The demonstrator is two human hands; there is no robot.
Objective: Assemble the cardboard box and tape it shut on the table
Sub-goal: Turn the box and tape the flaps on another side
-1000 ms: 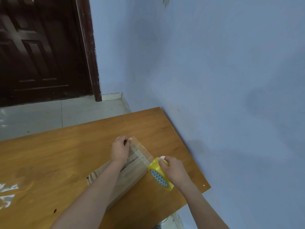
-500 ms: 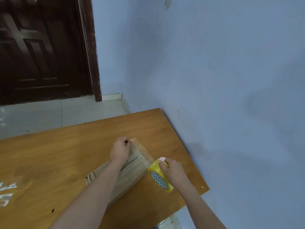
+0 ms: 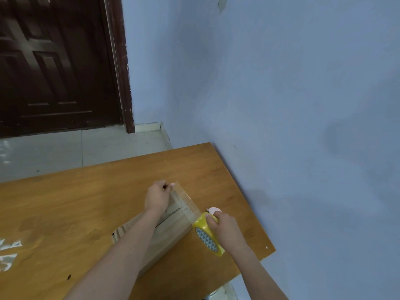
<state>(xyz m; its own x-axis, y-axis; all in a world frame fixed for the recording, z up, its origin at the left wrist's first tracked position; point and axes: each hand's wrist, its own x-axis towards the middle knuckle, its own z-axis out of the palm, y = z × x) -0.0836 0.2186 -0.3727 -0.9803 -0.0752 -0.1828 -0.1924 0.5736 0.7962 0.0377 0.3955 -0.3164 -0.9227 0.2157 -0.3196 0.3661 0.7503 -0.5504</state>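
On the wooden table (image 3: 65,213), cardboard box (image 3: 171,232) lies under both forearms, near the right edge. Left hand (image 3: 157,197) still pinches the tape's free end at the box's far corner. Tape roll (image 3: 207,233), gripped by right hand (image 3: 225,229), has slid slightly nearer over the last second, so the clear strip is stretched across the end; sealing is under way, I judge. Dark door (image 3: 54,61) far left, blue wall (image 3: 281,105) right

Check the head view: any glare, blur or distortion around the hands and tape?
Head view: lighting soft and dim, shadows faint; glare only on the floor far left; wide-angle tilt bends the wall; left hand, right hand and tape roll slightly soft, clear strip hard to trace.
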